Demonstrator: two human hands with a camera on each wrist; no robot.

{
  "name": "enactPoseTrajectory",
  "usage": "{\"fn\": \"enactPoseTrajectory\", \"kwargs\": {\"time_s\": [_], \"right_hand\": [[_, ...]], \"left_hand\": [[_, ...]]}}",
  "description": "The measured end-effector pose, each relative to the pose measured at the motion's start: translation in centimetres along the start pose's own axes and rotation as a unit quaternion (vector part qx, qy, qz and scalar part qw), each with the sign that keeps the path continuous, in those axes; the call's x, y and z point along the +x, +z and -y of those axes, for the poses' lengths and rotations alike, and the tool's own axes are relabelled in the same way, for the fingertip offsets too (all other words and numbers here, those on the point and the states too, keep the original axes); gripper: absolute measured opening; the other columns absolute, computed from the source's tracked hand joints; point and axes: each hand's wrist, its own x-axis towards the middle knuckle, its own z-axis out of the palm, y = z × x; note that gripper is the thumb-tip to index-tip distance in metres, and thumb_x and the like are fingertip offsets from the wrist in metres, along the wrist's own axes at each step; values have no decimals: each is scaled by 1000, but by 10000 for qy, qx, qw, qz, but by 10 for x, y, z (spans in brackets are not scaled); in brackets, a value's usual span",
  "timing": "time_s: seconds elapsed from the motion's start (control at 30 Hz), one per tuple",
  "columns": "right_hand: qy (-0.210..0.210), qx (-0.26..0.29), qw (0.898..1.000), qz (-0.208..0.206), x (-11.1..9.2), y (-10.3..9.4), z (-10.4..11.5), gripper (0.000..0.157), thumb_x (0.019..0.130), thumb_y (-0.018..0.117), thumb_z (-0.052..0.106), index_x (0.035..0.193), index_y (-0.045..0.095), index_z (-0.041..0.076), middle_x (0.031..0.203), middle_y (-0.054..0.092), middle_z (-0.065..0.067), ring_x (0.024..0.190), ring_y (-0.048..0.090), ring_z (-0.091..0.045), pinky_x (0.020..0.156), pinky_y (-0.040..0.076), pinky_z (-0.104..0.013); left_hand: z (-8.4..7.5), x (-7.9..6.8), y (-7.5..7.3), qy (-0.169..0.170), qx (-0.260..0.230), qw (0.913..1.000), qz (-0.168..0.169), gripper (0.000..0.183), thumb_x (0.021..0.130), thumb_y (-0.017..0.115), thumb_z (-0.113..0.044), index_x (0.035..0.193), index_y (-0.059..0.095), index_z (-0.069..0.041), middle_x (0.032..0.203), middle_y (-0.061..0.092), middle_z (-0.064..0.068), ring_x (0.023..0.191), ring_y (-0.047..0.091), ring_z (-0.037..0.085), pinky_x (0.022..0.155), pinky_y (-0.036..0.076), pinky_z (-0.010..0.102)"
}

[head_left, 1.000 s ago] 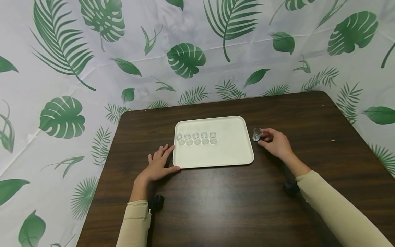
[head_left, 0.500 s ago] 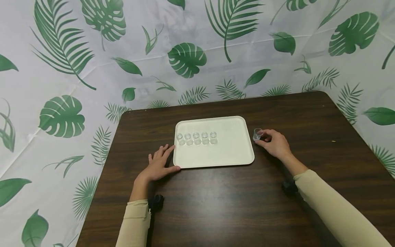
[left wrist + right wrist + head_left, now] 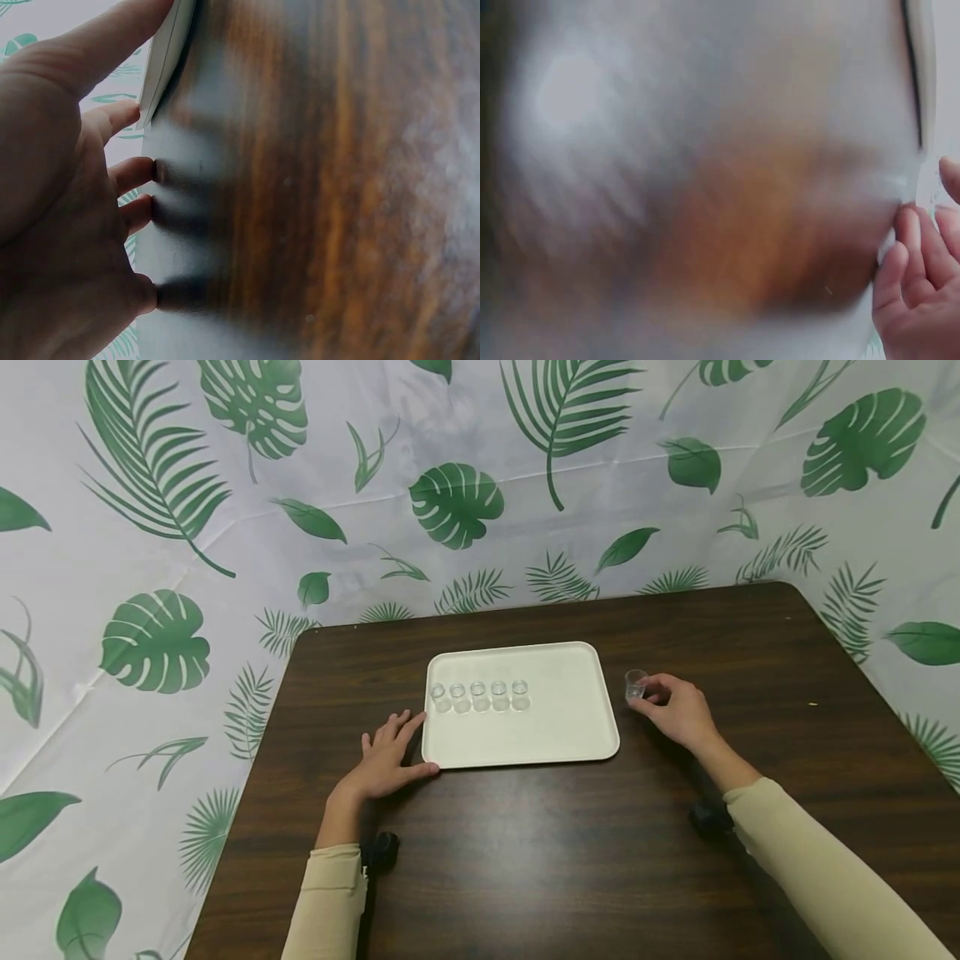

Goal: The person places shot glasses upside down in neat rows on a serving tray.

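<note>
My left hand (image 3: 380, 762) lies with its fingers spread at the left end of a cream tray (image 3: 562, 727). Its thumb and index finger touch the tray's edge, and in the left wrist view the other fingertips (image 3: 140, 214) rest on the table. Off the tray's right side, my right hand (image 3: 677, 710) pinches a small clear shot glass (image 3: 634, 683) between thumb and fingers, with the mouth upward. In the right wrist view the fingers (image 3: 890, 274) are curled and the glass is mostly hidden. Several similar glasses (image 3: 479, 696) stand in a row on the tray's left half.
The dark wood table (image 3: 487, 852) extends around the tray on all sides. A white sheet with green leaves (image 3: 456, 506) hangs behind the table and along its left side. A tiny pale speck (image 3: 813, 703) lies on the table at the right.
My right hand has moved slightly right with the shot glass, away from the tray's edge. The left hand, the tray and the row of glasses have stayed in place.
</note>
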Motion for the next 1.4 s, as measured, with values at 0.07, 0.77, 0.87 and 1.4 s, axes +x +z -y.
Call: {"fn": "enactPoseTrajectory", "kwargs": {"time_s": [0.07, 0.77, 0.87, 1.4], "right_hand": [[43, 67, 10000, 32, 1, -5, -1, 38, 88, 76, 27, 110, 65, -1, 98, 69, -23, 89, 66, -36, 78, 49, -49], [-387, 340, 9975, -492, 8, -15, 29, 31, 88, 74, 13, 115, 68, -1, 108, 58, -19, 94, 61, -37, 79, 45, -44], [-534, 379, 9965, -517, 11, -8, 35, 32, 86, 75, 10, 116, 68, 0, 106, 58, -17, 93, 63, -35, 77, 48, -35], [-1187, -268, 9926, 52, 10, 36, 71, 32, 87, 73, 10, 119, 69, 6, 106, 57, -8, 88, 57, -26, 68, 43, -41]], "left_hand": [[0, 0, 0, 6, -9, 10000, -5, 93, 86, 68, -57, 158, 22, -22, 161, 15, 18, 147, 6, 42, 103, -3, 74], [-5, 1, -3, -55, -30, 9999, 112, 93, 86, 69, -56, 158, 21, -22, 162, 13, 17, 147, 5, 40, 104, -4, 73], [-5, 0, -3, -77, -7, 9999, 111, 93, 86, 69, -56, 158, 21, -22, 162, 13, 17, 147, 5, 40, 104, -4, 73], [-4, 0, -2, -66, 20, 9999, 77, 93, 86, 69, -56, 158, 22, -22, 161, 14, 18, 147, 5, 41, 103, -2, 74]]}}
